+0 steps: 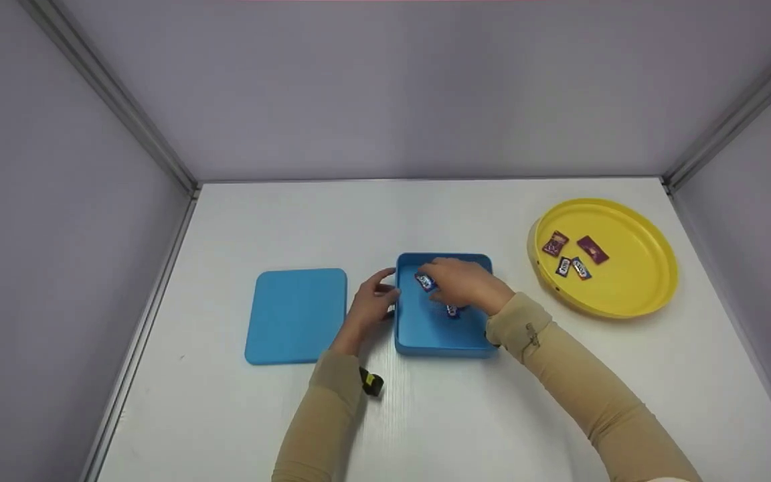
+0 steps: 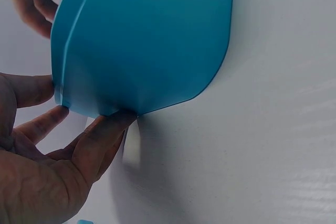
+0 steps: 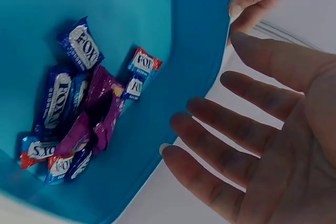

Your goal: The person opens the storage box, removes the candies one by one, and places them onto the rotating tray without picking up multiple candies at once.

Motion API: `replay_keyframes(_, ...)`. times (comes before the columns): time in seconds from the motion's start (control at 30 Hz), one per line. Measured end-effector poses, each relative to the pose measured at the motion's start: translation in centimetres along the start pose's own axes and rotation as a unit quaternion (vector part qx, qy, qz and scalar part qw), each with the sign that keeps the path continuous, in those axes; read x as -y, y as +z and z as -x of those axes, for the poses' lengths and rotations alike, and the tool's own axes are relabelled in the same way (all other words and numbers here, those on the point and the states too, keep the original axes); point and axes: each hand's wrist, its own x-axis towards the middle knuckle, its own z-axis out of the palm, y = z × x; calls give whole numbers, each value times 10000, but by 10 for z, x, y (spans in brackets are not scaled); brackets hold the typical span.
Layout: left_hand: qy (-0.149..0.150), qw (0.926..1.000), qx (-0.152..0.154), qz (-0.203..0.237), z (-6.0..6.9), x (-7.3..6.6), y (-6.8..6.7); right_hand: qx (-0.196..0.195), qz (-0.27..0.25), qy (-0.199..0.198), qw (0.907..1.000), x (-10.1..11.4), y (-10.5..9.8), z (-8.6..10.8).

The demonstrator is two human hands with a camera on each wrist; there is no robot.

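A blue rectangular box (image 1: 442, 351) stands in the middle of the white table, with several wrapped candies (image 3: 83, 51) on its floor. Blue, red-ended and purple wrappers show there, some printed FOX'S. My left hand (image 1: 370, 304) touches the outside of the box's left wall with its fingers spread along it, seen closer in the left wrist view (image 2: 58, 156). Over the box is my right hand (image 1: 462, 282), near a blue candy (image 1: 425, 281). In the right wrist view its fingers (image 3: 210, 135) are loosely extended and hold nothing. The hand hides part of the box floor in the head view.
A round yellow tray (image 1: 633, 281) stands at the right with several blue and purple candies (image 1: 592, 250) in its left part. Flat on the table to the left of the box lies a blue lid (image 1: 297, 316). Grey walls (image 1: 425, 94) enclose the table's back and sides.
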Motion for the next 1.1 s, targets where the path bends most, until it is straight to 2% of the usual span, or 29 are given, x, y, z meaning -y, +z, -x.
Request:
replay_keyframes(0.3,14,10000,73,-35,0,0,0,280,30,-121,9995,4,9,-26)
replay_keyframes(0.5,119,9997,173,79,-1,1,-2,377,77,113,9992,4,21,-40)
replay_keyframes(0.87,13,9998,155,106,-1,0,-2,277,110,382,9988,7,24,-49)
replay_keyframes(0.97,33,9999,119,-13,0,-1,-2,152,259,445,9986,5,24,-51)
replay_keyframes(1.1,44,9999,85,-117,0,0,-1,170,505,487,9974,2,26,-55)
